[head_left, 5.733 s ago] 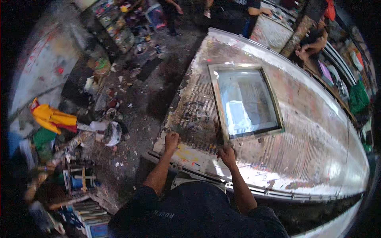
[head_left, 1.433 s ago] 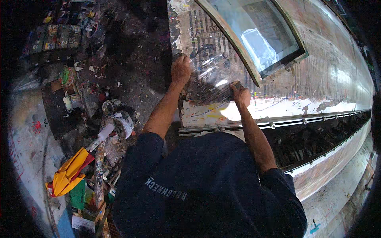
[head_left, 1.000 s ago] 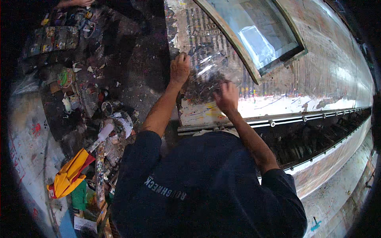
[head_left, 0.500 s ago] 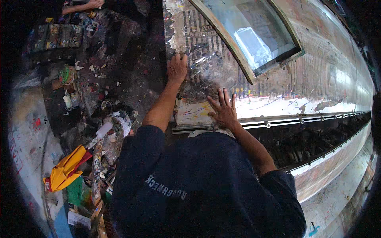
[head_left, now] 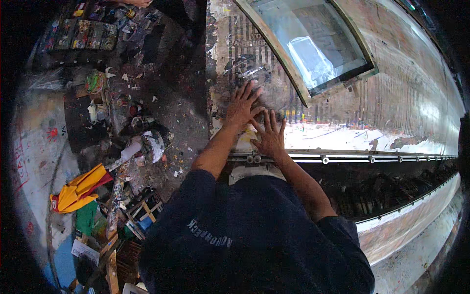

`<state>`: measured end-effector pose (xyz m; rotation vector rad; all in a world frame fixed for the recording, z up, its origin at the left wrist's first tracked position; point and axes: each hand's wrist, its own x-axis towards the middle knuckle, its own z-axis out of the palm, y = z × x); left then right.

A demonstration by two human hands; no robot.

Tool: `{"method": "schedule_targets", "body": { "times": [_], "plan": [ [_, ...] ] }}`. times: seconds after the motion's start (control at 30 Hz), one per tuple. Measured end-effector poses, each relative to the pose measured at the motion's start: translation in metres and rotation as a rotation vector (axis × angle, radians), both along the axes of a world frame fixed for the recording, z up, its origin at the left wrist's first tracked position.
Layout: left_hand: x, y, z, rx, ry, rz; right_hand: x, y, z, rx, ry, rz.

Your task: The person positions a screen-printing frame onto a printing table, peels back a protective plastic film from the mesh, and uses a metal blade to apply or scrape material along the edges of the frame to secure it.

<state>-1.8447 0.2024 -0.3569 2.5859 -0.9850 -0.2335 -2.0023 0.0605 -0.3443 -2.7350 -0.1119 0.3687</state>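
Both my hands rest on the near left end of a long, paint-stained table (head_left: pixel 338 111) with a striped, worn surface. My left hand (head_left: pixel 241 107) lies with its fingers spread and pointing away from me. Just right of it and a little nearer, my right hand (head_left: pixel 270 138) is also spread flat, close to the white paint-flecked strip along the near edge. The thumb side of my left hand comes close to the right fingers; whether they touch I cannot tell. Neither hand holds anything. Beyond them lies a wooden frame (head_left: pixel 275 49) with a pane-like sheet and a bright reflection inside.
A metal rail with round bolts (head_left: pixel 324 159) runs along the table's near edge. Past a dark gap stands another long table (head_left: pixel 391 235). Scraps litter the floor at left, near a yellow cloth (head_left: pixel 78 191) and a green cloth (head_left: pixel 86 216). Another person's hand (head_left: pixel 140 2) shows at the top.
My left hand has left the table's left edge, where its fingers were curled, and moved right and nearer, opening beside my right hand. The other person's arm has moved mostly out of view.
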Motion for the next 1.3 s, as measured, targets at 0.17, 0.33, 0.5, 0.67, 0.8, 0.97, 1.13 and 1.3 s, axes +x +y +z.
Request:
{"method": "schedule_targets", "body": {
  "times": [0.17, 0.33, 0.5, 0.67, 0.8, 0.97, 1.13, 1.3],
  "plan": [
    [0.032, -0.004, -0.012, 0.118, -0.136, 0.263, -0.001, 0.002, -0.001, 0.023, -0.014, -0.036],
    [0.053, -0.005, -0.021, 0.142, -0.272, 0.478, -0.006, 0.005, 0.003, -0.008, -0.036, -0.025],
    [0.077, -0.007, -0.017, -0.100, 0.119, 0.627, 0.014, 0.009, 0.017, -0.029, 0.274, 0.028],
    [0.055, -0.005, -0.019, 0.046, -0.048, 0.563, 0.063, 0.011, -0.029, -0.067, -0.176, 0.261],
    [0.050, -0.009, -0.034, -0.053, -0.348, 0.683, 0.036, -0.011, -0.072, -0.059, -0.132, 0.408],
    [0.063, -0.017, -0.056, -0.083, -0.189, 0.677, 0.000, -0.054, -0.090, -0.390, 0.140, 0.646],
    [0.038, 0.011, -0.060, -0.299, -0.411, 0.643, 0.006, -0.055, -0.082, -0.159, 0.032, 0.613],
    [-0.056, 0.116, -0.098, -0.295, -0.647, 0.566, 0.010, -0.002, -0.046, 0.098, 0.031, 0.429]
  ]
}}
